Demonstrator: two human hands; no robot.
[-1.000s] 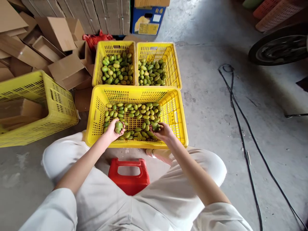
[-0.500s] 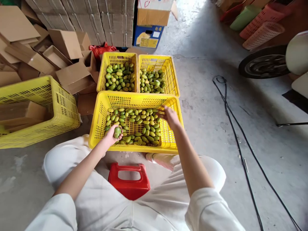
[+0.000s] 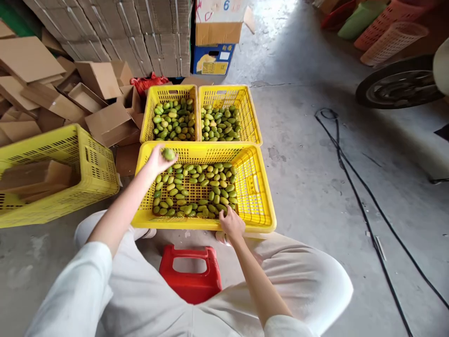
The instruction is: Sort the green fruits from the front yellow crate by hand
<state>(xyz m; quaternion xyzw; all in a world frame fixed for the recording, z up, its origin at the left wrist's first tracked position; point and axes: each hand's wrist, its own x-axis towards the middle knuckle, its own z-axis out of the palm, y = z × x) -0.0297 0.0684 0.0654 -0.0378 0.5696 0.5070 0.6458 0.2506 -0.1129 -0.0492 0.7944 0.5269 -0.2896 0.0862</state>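
Observation:
My left hand (image 3: 159,161) is wrapped around a green mango (image 3: 169,154), held over the far left rim of the large yellow crate (image 3: 257,222). Small green and yellowish mangoes (image 3: 215,177) lie spread in a thin layer on that crate's slatted bottom. At the near right side, my right hand (image 3: 233,223) reaches over the front rim with its fingers curled down beside the mangoes. Whatever those fingers hold is hidden. Beyond stand two smaller yellow crates, the left one (image 3: 150,93) and the right one (image 3: 253,114), both holding heaped mangoes.
A yellow crate (image 3: 100,164) with cardboard in it stands at left, before a pile of open cartons (image 3: 108,121). A red plastic stool (image 3: 191,281) sits between my legs. At right are a black cable (image 3: 354,187) and a wheel (image 3: 400,84); stacked boxes (image 3: 215,58) stand behind.
My left hand has moved forward with its mango to the far rim. My right hand let go of its mango toward the far right crate, then came back to the near rim, fingers now curled.

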